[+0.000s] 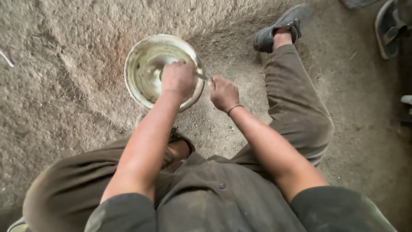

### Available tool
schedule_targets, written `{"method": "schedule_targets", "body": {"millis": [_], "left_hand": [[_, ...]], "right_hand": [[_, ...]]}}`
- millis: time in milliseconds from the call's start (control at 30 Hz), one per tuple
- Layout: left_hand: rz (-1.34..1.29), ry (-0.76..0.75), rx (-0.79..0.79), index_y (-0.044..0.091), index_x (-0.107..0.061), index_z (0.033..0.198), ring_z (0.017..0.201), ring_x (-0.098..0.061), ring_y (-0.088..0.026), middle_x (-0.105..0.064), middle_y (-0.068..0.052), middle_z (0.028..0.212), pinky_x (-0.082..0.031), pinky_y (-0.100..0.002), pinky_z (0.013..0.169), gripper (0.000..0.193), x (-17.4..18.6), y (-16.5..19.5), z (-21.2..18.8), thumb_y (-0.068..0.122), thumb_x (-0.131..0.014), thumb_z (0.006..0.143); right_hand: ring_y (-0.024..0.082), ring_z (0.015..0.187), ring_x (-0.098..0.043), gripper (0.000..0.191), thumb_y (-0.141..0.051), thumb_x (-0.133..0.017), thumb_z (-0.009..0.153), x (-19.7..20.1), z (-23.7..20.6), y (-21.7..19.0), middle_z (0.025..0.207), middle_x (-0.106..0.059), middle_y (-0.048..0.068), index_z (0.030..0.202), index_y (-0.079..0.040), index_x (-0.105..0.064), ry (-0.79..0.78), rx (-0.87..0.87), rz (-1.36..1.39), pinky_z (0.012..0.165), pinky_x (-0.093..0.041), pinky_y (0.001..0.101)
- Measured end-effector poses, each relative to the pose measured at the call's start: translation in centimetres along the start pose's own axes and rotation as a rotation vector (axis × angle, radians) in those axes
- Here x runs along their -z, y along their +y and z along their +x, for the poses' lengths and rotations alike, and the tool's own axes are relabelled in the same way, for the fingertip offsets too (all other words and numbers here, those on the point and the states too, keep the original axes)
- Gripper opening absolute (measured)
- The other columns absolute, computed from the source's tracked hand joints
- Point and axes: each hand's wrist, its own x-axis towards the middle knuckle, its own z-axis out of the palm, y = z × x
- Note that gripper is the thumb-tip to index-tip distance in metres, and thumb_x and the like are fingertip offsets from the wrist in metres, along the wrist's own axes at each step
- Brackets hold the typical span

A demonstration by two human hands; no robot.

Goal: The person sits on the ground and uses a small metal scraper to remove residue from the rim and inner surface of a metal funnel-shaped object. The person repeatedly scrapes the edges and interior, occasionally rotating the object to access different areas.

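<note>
down low, your left hand point(178, 78) grips inside the round, pale metal bowl point(146, 64); your right hand point(223, 93) is fisted around a thin metal tool point(201, 77).

Dusty grey dirt floor point(64, 86), rough, gritty. Round white metal bowl point(143, 71) sits directly on it, upper centre. Dark shoe point(274, 30) planted on floor right of bowl. Grey sandal point(388, 30) at top right corner.

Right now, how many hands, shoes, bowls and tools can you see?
Bare hands: 2, left hand and right hand
Dark worn shoes: 2
Round pale metal bowl: 1
Thin metal tool: 1
Total: 6
</note>
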Motion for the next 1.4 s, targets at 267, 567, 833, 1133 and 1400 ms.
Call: {"method": "schedule_targets", "body": {"millis": [267,567,833,1133,1400], "left_hand": [[0.060,-0.501,0.006,0.012,-0.078,0.101,0.098,-0.073,-0.030,-0.076,-0.015,0.103,-0.057,-0.044,0.088,0.020,0.9,-1.5,-3.3,0.014,-0.060,0.093],[0.050,-0.510,-0.132,0.009,-0.079,0.099,0.100,-0.072,-0.034,-0.076,-0.018,0.106,-0.057,-0.047,0.089,0.024,5.8,0.7,-4.8,0.025,-0.063,0.092],[0.081,-0.328,0.078,0.009,-0.065,0.124,0.107,-0.070,-0.029,-0.071,-0.013,0.120,-0.054,-0.046,0.097,0.035,18.2,-4.4,-10.4,0.035,-0.054,0.103],[-0.134,-0.315,0.631,0.014,-0.064,0.143,0.115,-0.067,-0.033,-0.069,-0.016,0.131,-0.051,-0.049,0.103,0.056,19.4,-18.3,-16.9,0.052,-0.051,0.104],[-0.187,-0.122,0.602,0.009,-0.071,0.137,0.107,-0.070,-0.037,-0.073,-0.021,0.120,-0.052,-0.053,0.096,0.058,13.9,-27.2,-16.6,0.057,-0.057,0.106]], "right_hand": [[0.045,0.077,-0.066,0.027,-0.037,-0.046,0.104,-1.9,-7.3,-2.7,0.086,-0.070,0.020,0.108,-0.014,-0.059,-0.243,-0.104,0.125,0.069,-0.049,0.0592],[0.036,0.079,-0.070,0.028,-0.033,-0.053,0.100,4.1,-5.6,-6.2,0.084,-0.072,0.019,0.106,-0.009,-0.067,-0.341,-0.062,0.587,0.073,-0.056,0.0450],[0.039,0.075,-0.070,0.027,-0.033,-0.054,0.097,5.2,-1.6,-4.2,0.086,-0.073,0.021,0.106,-0.014,-0.070,-0.149,0.119,0.157,0.067,-0.054,0.0502],[0.044,0.085,-0.069,0.021,-0.029,-0.051,0.101,4.2,7.1,-2.1,0.089,-0.072,0.021,0.102,-0.013,-0.065,-0.160,0.225,-0.332,0.073,-0.051,0.0577],[0.043,0.093,-0.070,0.019,-0.026,-0.051,0.098,6.0,8.4,-5.6,0.094,-0.074,0.018,0.100,-0.013,-0.065,-0.205,0.346,-0.429,0.078,-0.052,0.0575]]}}
